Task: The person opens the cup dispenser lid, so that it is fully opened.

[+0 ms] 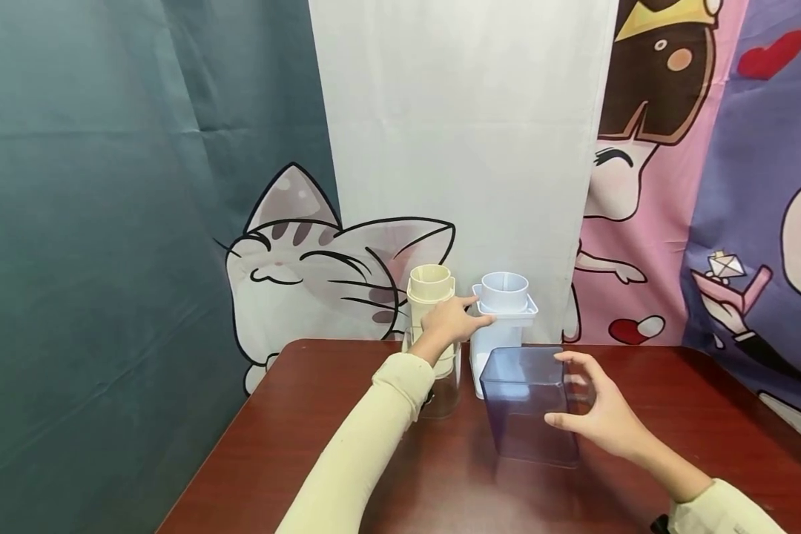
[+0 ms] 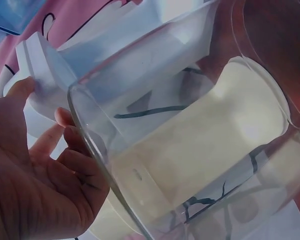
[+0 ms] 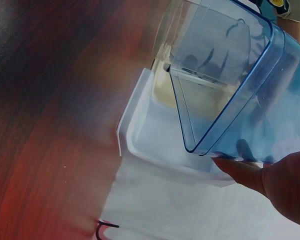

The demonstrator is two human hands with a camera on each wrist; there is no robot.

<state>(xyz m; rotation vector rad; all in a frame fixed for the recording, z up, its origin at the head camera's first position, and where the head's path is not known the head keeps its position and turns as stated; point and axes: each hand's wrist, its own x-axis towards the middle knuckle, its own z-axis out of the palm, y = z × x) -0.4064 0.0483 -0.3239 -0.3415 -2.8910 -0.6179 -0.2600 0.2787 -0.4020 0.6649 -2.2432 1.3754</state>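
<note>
My left hand point(image 1: 450, 319) pinches the flanged upper edge of a white upright plastic stand point(image 1: 497, 340) with a round collar on top. In the left wrist view, its thumb and fingers lie on either side of that white flange point(image 2: 45, 75). Close beside this hand stands a cream dispenser-like piece point(image 1: 431, 288) with a clear cylinder point(image 2: 155, 120) around its lower part. Lower right, my right hand point(image 1: 597, 415) holds a translucent blue square container point(image 1: 530, 415) by its side, in front of the white stand. The right wrist view shows the blue container point(image 3: 270, 110) overlapping the white stand's base.
A reddish-brown wooden table point(image 1: 294, 430) carries the pieces near its back edge. Printed cloth with a cartoon cat point(image 1: 294, 297) and a white panel point(image 1: 467, 133) hangs right behind it.
</note>
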